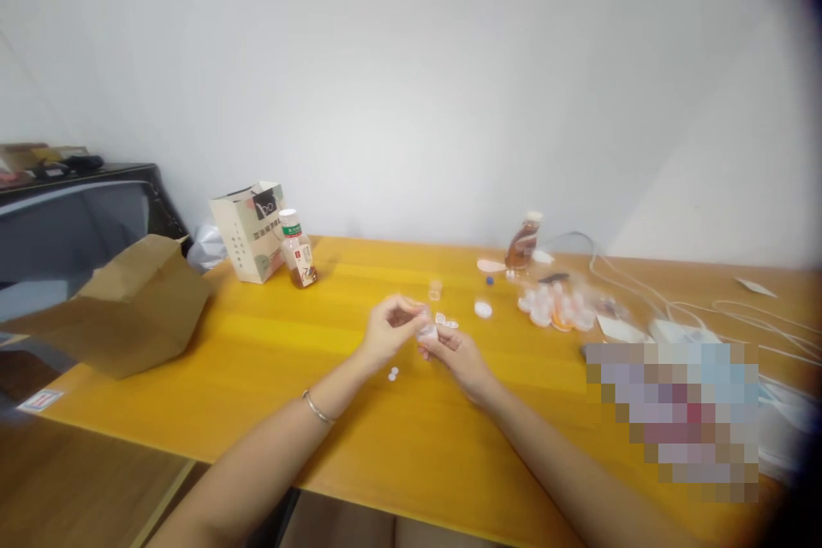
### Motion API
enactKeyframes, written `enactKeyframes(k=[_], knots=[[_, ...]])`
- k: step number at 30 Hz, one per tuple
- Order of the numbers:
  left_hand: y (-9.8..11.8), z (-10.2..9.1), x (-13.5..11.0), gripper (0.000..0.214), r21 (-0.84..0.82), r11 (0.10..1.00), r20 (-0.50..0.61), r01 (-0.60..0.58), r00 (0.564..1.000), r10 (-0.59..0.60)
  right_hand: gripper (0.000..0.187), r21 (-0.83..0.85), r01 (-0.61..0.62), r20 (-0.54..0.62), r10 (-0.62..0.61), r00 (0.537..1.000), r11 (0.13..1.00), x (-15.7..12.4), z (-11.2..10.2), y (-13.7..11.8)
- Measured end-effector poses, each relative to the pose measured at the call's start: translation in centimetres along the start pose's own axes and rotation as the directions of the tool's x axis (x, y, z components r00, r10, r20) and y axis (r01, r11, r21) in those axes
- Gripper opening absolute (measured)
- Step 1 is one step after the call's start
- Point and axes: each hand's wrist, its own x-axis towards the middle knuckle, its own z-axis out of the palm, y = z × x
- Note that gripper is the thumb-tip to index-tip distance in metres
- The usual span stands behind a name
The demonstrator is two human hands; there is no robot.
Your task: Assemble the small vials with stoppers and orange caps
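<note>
Over the middle of the table, both hands meet at a small translucent plastic cup (426, 331). My right hand (459, 354) is closed around its lower right side. My left hand (393, 327) is pinched at its upper edge; whether a lid or something else is between those fingertips is too small to tell. Just beyond the hands lie small white pieces with printed marks (445, 321) and another small clear cup (435, 289). Two small white discs (393, 374) rest on the table below my left hand. A round white lid (483, 309) lies to the right.
At the back left stand a paper bag (247, 235) and a bottle of brown liquid (299, 253). A brown paper sack (138, 304) covers the left edge. To the right are another brown bottle (523, 241), a cluster of clear cups (556, 306), cables (633, 278) and a pixelated patch.
</note>
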Motion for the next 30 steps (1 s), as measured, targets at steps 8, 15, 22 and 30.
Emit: enactKeyframes(k=[8,15,22,30], knots=[[1.0,-0.5,0.4,0.021,0.037,0.994,0.156,0.099,0.982,-0.103,0.021,-0.072,-0.028,-0.033,0.026,0.999,0.997,0.2,-0.3,0.0],[0.7,-0.7,0.4,0.020,0.066,0.997,0.112,0.042,0.993,-0.049,0.019,-0.192,0.045,-0.084,-0.062,0.995,0.980,0.0,0.1,-0.6],[-0.9,1.2,-0.4,0.019,0.083,0.993,-0.143,-0.081,0.985,0.092,0.028,-0.248,0.120,-0.126,-0.155,0.980,0.961,0.0,0.3,0.1],[1.2,-0.9,0.5,0.020,0.030,0.996,0.132,0.084,0.987,-0.087,0.015,-0.225,0.053,-0.079,-0.073,0.994,0.973,0.2,-0.1,-1.0]])
